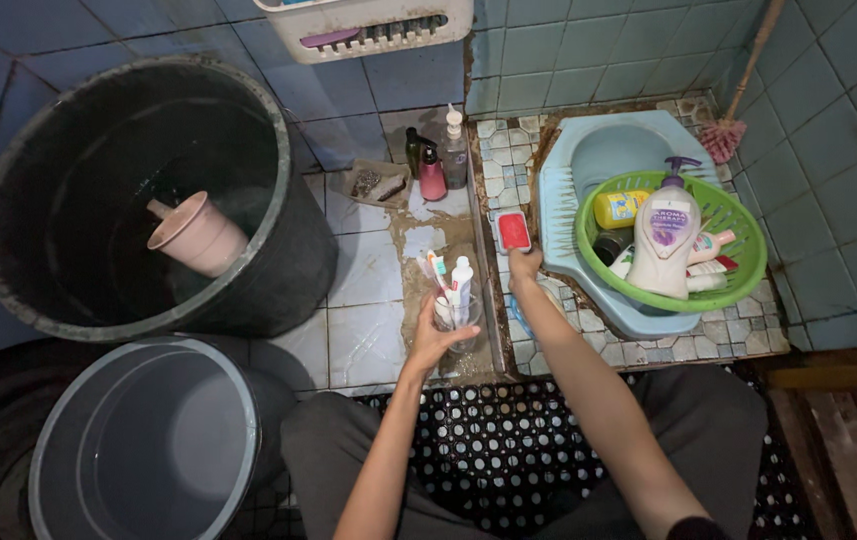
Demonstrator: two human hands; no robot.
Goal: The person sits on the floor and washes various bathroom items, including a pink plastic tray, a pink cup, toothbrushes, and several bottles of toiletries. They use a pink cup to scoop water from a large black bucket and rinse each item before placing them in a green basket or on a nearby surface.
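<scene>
My left hand [432, 338] grips a clear cup [457, 318] that stands on the tiled floor and holds toothbrushes and a toothpaste tube [460, 278]. My right hand [523, 266] reaches forward and holds the near edge of a red soap in a white soap dish [513, 231], beside the blue squat toilet [588, 160]. A green basket [738, 275] rests in the toilet pan, filled with a large white pump bottle [666, 240], a yellow bottle [618, 208] and smaller tubes.
A big black water tub [288, 240] with a pink scoop [198, 236] floating in it stands left. A grey bucket [153, 440] is below it. Bottles [438, 160] stand by the wall, a white rack [368, 28] hangs above, a brush [726, 135] leans right. A black rubber mat [508, 440] lies under my legs.
</scene>
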